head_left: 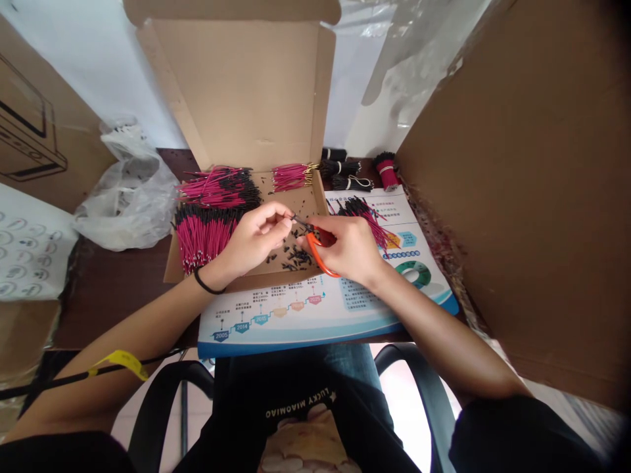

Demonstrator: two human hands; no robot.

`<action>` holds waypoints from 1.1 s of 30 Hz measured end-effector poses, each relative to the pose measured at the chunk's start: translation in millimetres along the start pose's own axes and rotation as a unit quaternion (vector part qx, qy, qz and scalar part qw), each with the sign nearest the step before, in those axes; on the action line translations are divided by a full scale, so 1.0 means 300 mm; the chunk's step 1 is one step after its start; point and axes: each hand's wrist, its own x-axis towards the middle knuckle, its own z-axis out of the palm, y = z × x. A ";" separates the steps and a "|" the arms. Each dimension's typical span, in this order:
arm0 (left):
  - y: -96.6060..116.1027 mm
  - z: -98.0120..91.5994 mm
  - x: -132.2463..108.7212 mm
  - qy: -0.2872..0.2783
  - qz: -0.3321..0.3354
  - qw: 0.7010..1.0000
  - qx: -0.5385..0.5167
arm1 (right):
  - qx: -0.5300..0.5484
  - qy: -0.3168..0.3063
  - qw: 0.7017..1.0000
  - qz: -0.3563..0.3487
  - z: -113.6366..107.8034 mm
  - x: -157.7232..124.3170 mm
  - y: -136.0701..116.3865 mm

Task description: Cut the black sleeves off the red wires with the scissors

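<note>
My right hand (355, 248) grips orange-handled scissors (317, 253), fingers round the handles and blades pointing left. At the blade tips, above the open cardboard box, my left hand (256, 238) is closed in a pinch. What it pinches is too small and too covered by the fingers to name. Below both hands, small black cut pieces (296, 259) lie scattered on the box floor. Pink wires with black ends fill the box's left side in an upper bundle (217, 187) and a lower pile (204, 236). A smaller pink bundle (292, 177) with gold-coloured tips lies at the back.
The cardboard box (320, 200) has its lid (241, 85) raised behind. Loose pink-and-black wires (369, 220) lie on a printed sheet (296, 328) at right. Tied black bundles (340, 168) and a pink one (387, 172) stand behind. A plastic bag (131, 197) sits left; a large carton (517, 197) walls the right.
</note>
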 end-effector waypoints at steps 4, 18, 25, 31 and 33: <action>-0.005 -0.005 0.000 -0.006 0.007 1.000 0.015 | -0.003 0.000 1.000 -0.012 0.009 -0.001 0.002; -0.016 -0.002 -0.004 0.001 0.013 1.000 0.006 | -0.007 -0.001 0.999 -0.044 0.014 0.004 0.011; -0.023 0.002 -0.004 0.029 0.018 0.999 0.028 | -0.013 -0.015 1.000 -0.025 0.014 0.007 0.011; -0.003 0.036 -0.019 0.165 0.103 0.970 0.149 | 0.000 0.007 1.000 -0.004 0.027 0.004 -0.004; -0.005 0.041 -0.024 0.187 0.111 0.962 0.164 | 0.007 0.007 1.000 0.002 0.032 0.002 -0.008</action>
